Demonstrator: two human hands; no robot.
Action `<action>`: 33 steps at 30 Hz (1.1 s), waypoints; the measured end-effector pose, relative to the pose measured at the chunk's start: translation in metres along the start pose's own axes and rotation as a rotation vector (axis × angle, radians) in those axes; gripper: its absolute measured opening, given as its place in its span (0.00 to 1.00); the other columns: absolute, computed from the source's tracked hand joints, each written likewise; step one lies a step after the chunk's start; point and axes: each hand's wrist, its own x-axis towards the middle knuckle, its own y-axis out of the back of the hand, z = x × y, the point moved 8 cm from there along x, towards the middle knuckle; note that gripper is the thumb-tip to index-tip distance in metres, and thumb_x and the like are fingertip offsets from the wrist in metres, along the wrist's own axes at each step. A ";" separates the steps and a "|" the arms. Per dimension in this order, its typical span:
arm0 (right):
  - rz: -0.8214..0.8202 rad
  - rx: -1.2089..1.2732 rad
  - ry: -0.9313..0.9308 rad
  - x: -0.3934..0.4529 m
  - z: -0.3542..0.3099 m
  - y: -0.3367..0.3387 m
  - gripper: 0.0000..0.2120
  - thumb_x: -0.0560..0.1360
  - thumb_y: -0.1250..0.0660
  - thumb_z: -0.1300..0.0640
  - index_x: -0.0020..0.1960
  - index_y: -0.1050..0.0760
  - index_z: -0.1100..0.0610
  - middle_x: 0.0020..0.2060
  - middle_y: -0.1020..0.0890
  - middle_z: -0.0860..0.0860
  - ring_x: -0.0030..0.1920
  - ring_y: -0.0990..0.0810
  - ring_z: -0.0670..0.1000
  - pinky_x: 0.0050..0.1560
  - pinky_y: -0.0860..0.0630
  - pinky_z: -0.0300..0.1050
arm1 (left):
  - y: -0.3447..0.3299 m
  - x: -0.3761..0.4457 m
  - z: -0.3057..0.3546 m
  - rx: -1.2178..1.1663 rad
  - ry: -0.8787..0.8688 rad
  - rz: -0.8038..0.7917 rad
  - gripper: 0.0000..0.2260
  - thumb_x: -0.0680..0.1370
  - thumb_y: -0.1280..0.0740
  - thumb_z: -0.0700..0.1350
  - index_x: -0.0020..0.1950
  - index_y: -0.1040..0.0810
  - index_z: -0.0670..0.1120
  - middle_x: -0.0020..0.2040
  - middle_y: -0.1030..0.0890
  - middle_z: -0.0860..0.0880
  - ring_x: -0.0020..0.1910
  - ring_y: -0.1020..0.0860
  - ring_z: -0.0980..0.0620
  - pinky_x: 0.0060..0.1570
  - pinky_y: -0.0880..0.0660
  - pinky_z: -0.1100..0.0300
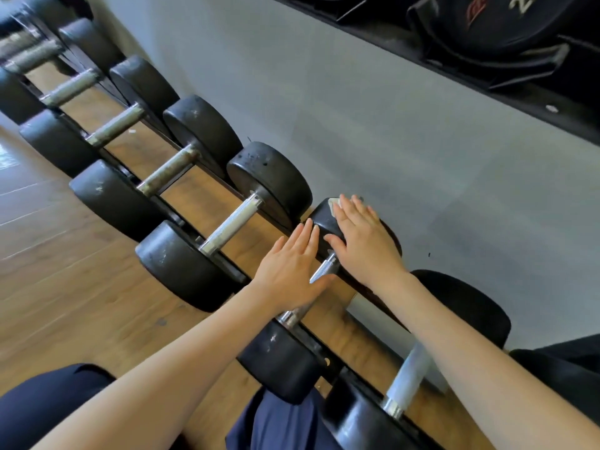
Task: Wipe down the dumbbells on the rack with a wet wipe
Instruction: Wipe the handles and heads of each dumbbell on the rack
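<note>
— What room do we have around us?

— A grey wall [373, 108] runs behind the rack [227, 274] from eleven o'clock down to four o'clock, close behind the far heads of the dumbbells; wooden floor [48, 254] lies open at nine o'clock; our dark-clothed knees [42, 404] fill the bottom edge at seven and six o'clock; a black shelf [519, 102] of weight plates [496, 21] hangs at one o'clock.

— And our hands?

— Our right hand [363, 241] lies flat, fingers straight and slightly spread, pressing the wet wipe [334, 204] onto the top of the far head of the dumbbell [324, 271] in the middle; only a pale corner of the wipe shows past the fingertips at twelve o'clock; so the hand is spread, not curled around anything. Our left hand [289, 271] is also flat, fingers straight and together, resting over the same dumbbell's handle, the fingertips reaching the inner face of that head; it grips nothing. Both forearms come in bare from the bottom edge.

— How does the dumbbell look?

— Black rubber heads, scuffed with pale nicks; a knurled chrome handle, bright between our two hands; its near head sits at six o'clock, just above our knee. A neighbouring dumbbell [233, 219] lies beside it toward ten o'clock, another [409, 371] toward four; the row runs away to eleven o'clock, blurring as it goes.
</note>
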 end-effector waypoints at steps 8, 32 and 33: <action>0.072 0.185 -0.122 -0.022 0.019 0.001 0.29 0.81 0.43 0.51 0.77 0.49 0.57 0.76 0.45 0.53 0.76 0.52 0.50 0.71 0.50 0.44 | 0.006 0.004 -0.005 -0.063 -0.073 -0.019 0.40 0.79 0.44 0.64 0.78 0.65 0.47 0.79 0.63 0.49 0.78 0.60 0.52 0.76 0.56 0.54; 0.229 0.316 -0.207 -0.070 0.024 -0.009 0.27 0.79 0.40 0.52 0.75 0.43 0.58 0.74 0.39 0.53 0.74 0.44 0.52 0.71 0.38 0.54 | -0.005 0.004 -0.017 -0.184 -0.015 -0.077 0.37 0.80 0.47 0.65 0.79 0.61 0.49 0.79 0.60 0.52 0.78 0.59 0.52 0.77 0.49 0.52; 0.235 0.356 -0.290 -0.077 0.034 -0.013 0.28 0.78 0.42 0.50 0.75 0.46 0.57 0.74 0.41 0.53 0.74 0.46 0.51 0.71 0.38 0.54 | -0.006 0.004 -0.017 -0.188 -0.019 -0.080 0.38 0.80 0.47 0.65 0.79 0.62 0.49 0.79 0.61 0.51 0.78 0.60 0.52 0.77 0.49 0.52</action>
